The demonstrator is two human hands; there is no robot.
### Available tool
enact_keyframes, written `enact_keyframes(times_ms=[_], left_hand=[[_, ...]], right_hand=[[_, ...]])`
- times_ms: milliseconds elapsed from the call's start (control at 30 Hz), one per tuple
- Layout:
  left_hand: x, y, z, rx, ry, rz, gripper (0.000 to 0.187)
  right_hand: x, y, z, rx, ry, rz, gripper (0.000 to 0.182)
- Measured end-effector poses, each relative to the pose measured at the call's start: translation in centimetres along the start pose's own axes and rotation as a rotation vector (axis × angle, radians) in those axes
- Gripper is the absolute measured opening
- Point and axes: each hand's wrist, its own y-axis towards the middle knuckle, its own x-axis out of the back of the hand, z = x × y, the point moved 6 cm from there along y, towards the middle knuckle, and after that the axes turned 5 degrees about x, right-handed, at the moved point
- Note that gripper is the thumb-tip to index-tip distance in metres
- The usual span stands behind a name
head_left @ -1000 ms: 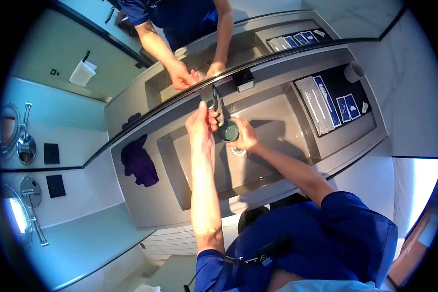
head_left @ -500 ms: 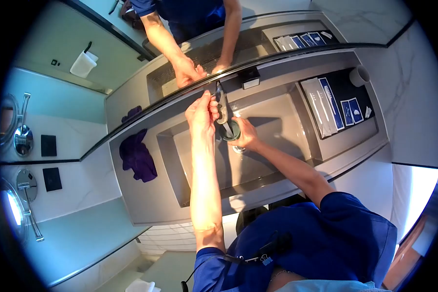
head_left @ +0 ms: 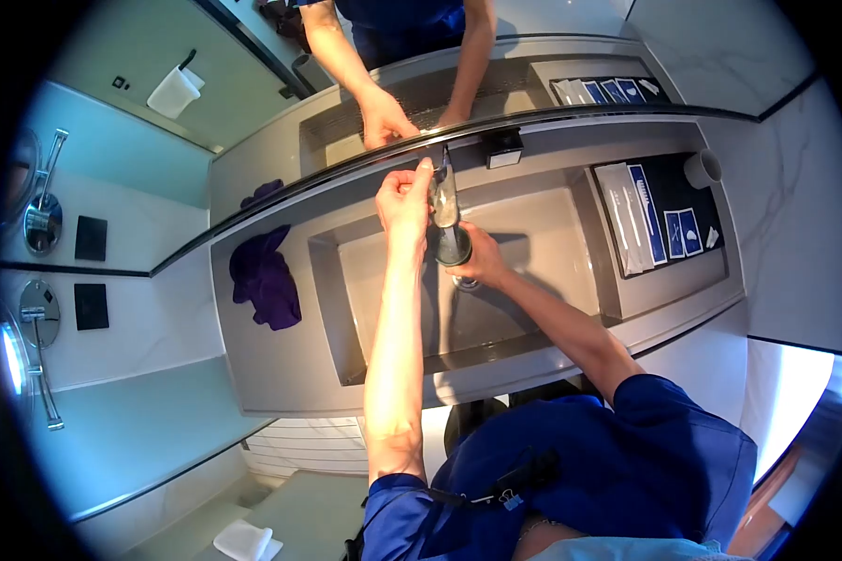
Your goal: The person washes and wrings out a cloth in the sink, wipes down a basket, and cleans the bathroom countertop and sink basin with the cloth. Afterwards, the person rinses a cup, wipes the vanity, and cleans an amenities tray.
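The chrome faucet [head_left: 444,201] reaches out over the grey sink [head_left: 533,224] from its back edge. My left hand [head_left: 404,201] is up at the faucet's lever, its fingers bent and close together at the metal. Below the spout, my right hand [head_left: 477,255] is wrapped round a dark greenish cup [head_left: 454,247], whose open mouth faces up towards the camera. Whether water is running into the cup is hard to tell. The drain [head_left: 466,282] shows just below my right hand.
A purple cloth [head_left: 267,279] lies on the left counter. On the right, a black tray [head_left: 634,266] holds white and blue packets, with a light cup [head_left: 703,169] at its corner. A small black box [head_left: 503,150] stands behind the sink, below the mirror [head_left: 571,75].
The camera view has shifted slightly. My left hand's fingers have changed position at the lever. The cup is still in my right hand under the spout.
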Motion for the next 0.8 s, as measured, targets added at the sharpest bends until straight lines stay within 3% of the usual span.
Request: enact_keyframes(times_ms=[267, 433, 567, 600, 667, 700, 733, 767, 800], left_hand=[[0.6, 0.5, 0.6, 0.005, 0.084, -0.061, 0.037], [0.9, 0.9, 1.2, -0.020, 0.161, -0.075, 0.044], [1.2, 1.1, 2.2, -0.123, 0.281, -0.095, 0.053], [1.0, 1.8, 3.6, -0.103, 0.201, -0.064, 0.052], [1.8, -2.3, -0.6, -0.198, 0.241, -0.042, 0.040], [1.8, -2.1, 0.3, -0.391, 0.355, -0.115, 0.034], [2.0, -3.1, 0.9, -0.322, 0.204, -0.006, 0.031], [2.8, -4.4, 1.6, -0.424, 0.061, 0.031, 0.029], [3.9, -6.2, 2.0, -0.340, 0.023, 0.157, 0.028]], right_hand=[[-0.7, 0.0, -0.3, -0.101, 0.042, 0.058, 0.089], [0.3, -0.1, 1.4, 0.069, -0.070, -0.057, 0.082], [0.5, -0.2, 1.9, 0.057, -0.105, -0.053, 0.083], [0.5, -0.4, 1.9, 0.073, -0.109, -0.034, 0.083], [0.2, -0.7, 1.9, 0.049, -0.079, -0.063, 0.082], [0.2, -1.0, 2.3, 0.034, -0.112, -0.068, 0.081], [0.5, -1.6, 3.0, 0.024, -0.143, -0.062, 0.081], [0.6, -2.3, 3.4, 0.018, -0.101, -0.022, 0.080], [0.6, -2.9, 4.0, 0.008, -0.056, 0.015, 0.079]])
